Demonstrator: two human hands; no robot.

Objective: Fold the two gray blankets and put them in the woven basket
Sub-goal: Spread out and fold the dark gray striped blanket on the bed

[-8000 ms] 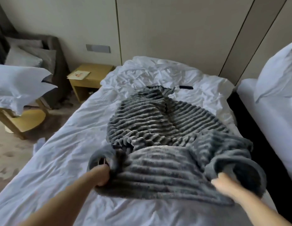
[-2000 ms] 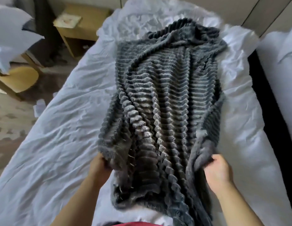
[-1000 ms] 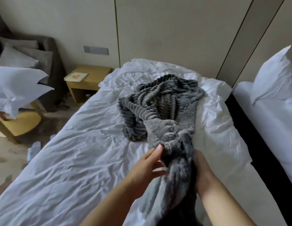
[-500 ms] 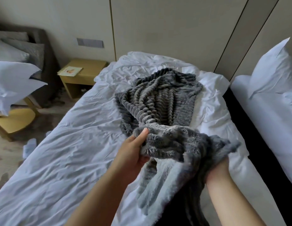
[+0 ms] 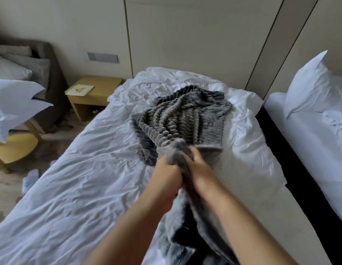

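Observation:
A gray ribbed blanket (image 5: 183, 119) lies bunched on the white bed (image 5: 86, 188), its near end lifted off the sheet. My left hand (image 5: 169, 174) and my right hand (image 5: 199, 168) are side by side and both grip that lifted end, with the fuzzy gray cloth squeezed between them. The rest of the near end hangs down below my forearms, toward the bottom of the view. Both hands are motion-blurred. I see only one blanket, and no woven basket is in view.
A second white bed (image 5: 319, 142) with a pillow (image 5: 311, 87) stands to the right across a dark gap. Left of the bed are a wooden nightstand (image 5: 93, 96), a dark armchair (image 5: 42, 60) with cushions, a yellow stool (image 5: 13, 148) and litter on the floor.
My hands, spread apart holding the blanket's edge half a second ago, have come together around its near end. The blanket on the bed looks more bunched up.

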